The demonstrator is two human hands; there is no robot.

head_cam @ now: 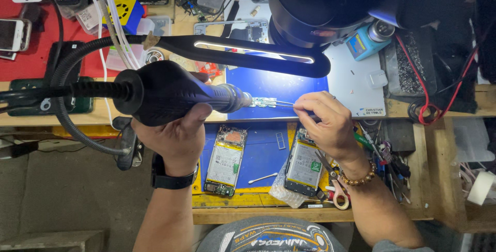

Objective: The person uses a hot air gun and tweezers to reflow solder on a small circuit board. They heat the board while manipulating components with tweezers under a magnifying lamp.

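Cluttered with phones, cables and tools, the repair tabletop (361, 216) is lit by a slim black lamp bar (248, 53) hung just above the blue work mat (268, 84), so its light falls straight on the work.

The right hand (328, 123) has its fingers (305, 108) pinched shut on fine tweezers (281, 103), whose tips reach left to a small green circuit board (263, 102) lying on the mat; the pinch seems meant to steady the little board. The left hand (173, 128) is clenched round the thick dark handle of a hot-air tool (175, 94), held level so the metal nozzle (235, 98) points right at that board, just beside it. A ribbed hose (64, 102) loops from the tool's rear off to the left, clear of the work.

Nearer the person, two opened phones (226, 161) lie backs up with their batteries showing, one on a lower blue mat, the other (305, 166) under the right wrist. A cotton swab (262, 178) rests between them. Scissors (338, 192) lie at the right edge. Far right stands a blue bottle (367, 42).
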